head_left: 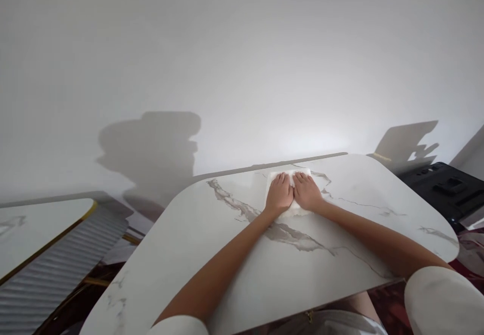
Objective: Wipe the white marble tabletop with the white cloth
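Both of my hands rest side by side on a white cloth point(295, 211), which lies on a white table top with grey marble veins point(234, 254). My left hand point(280, 194) is palm down, its fingers pointing at the wall and lying flat on the cloth. Beside it, with the thumbs touching or nearly so, my right hand point(306, 191) presses on the cloth in the same way. Edges of the cloth show around the hands, while its middle is hidden under them. Whether it is fabric or paper I cannot tell.
A plain white wall point(242, 63) rises just behind the table's far edge. To the right stands a black case-like object point(446, 186). On the left is another marble-topped piece point(45, 224) with gold trim and a ribbed grey side point(68, 264).
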Demonstrator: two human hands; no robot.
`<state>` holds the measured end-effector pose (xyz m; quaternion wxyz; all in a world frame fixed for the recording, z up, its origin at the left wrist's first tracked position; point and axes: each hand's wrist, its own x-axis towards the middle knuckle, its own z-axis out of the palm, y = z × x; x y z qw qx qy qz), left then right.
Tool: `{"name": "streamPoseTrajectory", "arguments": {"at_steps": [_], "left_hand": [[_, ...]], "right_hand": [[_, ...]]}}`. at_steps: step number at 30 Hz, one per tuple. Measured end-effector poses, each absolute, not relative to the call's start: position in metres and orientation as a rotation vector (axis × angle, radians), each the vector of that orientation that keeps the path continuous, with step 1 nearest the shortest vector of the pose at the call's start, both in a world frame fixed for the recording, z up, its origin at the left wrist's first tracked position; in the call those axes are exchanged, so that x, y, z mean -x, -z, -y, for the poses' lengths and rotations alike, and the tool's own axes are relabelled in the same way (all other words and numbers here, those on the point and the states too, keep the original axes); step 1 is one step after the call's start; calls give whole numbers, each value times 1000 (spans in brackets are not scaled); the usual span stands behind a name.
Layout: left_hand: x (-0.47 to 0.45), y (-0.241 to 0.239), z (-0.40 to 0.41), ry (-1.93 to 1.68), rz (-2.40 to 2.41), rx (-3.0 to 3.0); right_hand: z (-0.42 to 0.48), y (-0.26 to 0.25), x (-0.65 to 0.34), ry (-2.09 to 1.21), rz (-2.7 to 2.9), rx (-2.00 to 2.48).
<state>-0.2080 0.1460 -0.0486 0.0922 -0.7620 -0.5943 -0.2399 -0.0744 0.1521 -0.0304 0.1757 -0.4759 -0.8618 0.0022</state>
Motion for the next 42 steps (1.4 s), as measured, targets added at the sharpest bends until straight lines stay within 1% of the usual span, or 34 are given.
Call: {"name": "streamPoseTrajectory", "arguments": {"at_steps": [3,9,15,18,21,24,28,35,38,42], "left_hand": [[206,48,-114,739,1744,2285],[200,54,-38,764,1876,2273],[186,71,33,866,1971,2275],[171,65,57,944,2125,2321],[148,42,67,882,2441,2372],[125,18,60,790,2637,2422],[102,6,31,756,2605,2511],[100,12,-43,743,2364,2488],[116,20,-78,751,2231,2377],[148,34,-123,677,2089,2257]], "right_hand": [[-121,31,71,34,2442,1325],[-57,32,60,84,2493,1189],[2,35,37,38,2522,1059],[21,38,20,33,2493,1012],[28,38,0,23,2500,984],[19,36,-22,-28,2534,980],[-8,35,-46,-67,2537,1000],[-77,34,-39,26,2525,1126],[-110,30,-17,33,2538,1153],[-152,29,17,28,2529,1147]]}}
